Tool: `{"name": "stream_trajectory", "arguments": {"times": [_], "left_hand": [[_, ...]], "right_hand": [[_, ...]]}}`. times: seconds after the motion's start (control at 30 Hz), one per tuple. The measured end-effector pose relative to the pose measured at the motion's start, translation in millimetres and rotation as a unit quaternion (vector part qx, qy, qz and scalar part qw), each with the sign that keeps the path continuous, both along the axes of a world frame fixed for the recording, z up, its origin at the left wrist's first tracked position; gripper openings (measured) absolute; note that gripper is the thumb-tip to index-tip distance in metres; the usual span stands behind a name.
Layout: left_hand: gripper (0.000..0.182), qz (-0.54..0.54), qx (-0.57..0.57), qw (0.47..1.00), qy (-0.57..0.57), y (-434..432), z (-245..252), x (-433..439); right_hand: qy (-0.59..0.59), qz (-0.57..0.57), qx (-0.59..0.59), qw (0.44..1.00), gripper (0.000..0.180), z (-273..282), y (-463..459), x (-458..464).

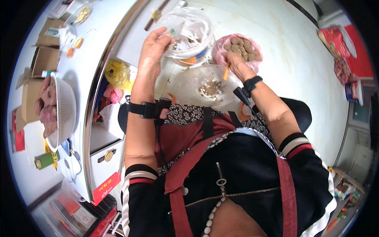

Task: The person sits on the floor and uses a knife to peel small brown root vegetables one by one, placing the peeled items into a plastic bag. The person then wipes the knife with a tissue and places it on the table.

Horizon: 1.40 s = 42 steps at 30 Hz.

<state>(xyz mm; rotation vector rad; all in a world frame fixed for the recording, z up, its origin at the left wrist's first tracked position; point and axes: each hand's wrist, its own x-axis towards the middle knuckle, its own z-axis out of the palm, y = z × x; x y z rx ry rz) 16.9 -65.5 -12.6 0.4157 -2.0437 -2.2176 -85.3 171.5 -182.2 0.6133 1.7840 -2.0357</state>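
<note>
My left hand (158,43) is raised beside the rim of a bucket (192,57) lined with a clear plastic bag, with scraps inside. Its fingers are curled; whether they hold anything cannot be told. In my right hand (236,63) is an orange-handled tool (226,72), its working end hidden. That hand rests at the near edge of a pink plastic bag (219,49) full of brown, soil-coated root vegetables or tubers (244,49). Between my knees and the bucket, a clear plastic sheet or bag (189,80) lies on the floor, with brown crumbs and peelings (211,89) on it.
At the left a white cabinet with a long countertop (86,56) carries a white plastic basket (66,109) of reddish tubers and cardboard boxes (46,62). Below is an opening holding a yellow plastic bag (117,74). A red bag (334,41) and a small bucket (353,91) stand far right.
</note>
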Motion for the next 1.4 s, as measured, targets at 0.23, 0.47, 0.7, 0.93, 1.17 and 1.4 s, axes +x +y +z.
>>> {"name": "stream_trajectory", "arguments": {"times": [0.23,0.47,0.7,0.93,1.17,1.4], "left_hand": [[0.049,-0.126,-0.12,0.982,-0.08,34.4,-11.7,-2.7],[0.024,-0.234,-0.106,0.957,-0.131,51.0,-15.8,4.2],[0.017,-0.138,-0.051,0.987,-0.066,41.1,-12.8,6.0],[0.022,-0.089,-0.048,0.992,-0.075,38.4,-8.2,8.2],[0.021,-0.065,-0.047,0.995,-0.067,38.6,-5.8,0.0],[0.021,-0.076,-0.054,0.992,-0.081,46.9,1.2,-5.8]], "right_hand": [[0.118,0.089,-0.398,0.906,0.028,90.0,-49.1,26.1],[0.217,0.202,-0.227,0.928,0.044,122.5,-58.5,52.7],[0.021,-0.029,-0.109,0.993,0.024,10.7,37.9,-5.5],[0.04,0.218,0.457,0.862,0.035,-100.0,117.7,-25.8],[0.123,0.395,0.555,0.721,0.037,-124.2,121.7,-24.8],[0.087,0.472,0.639,0.6,0.024,-125.2,156.6,-21.0]]}}
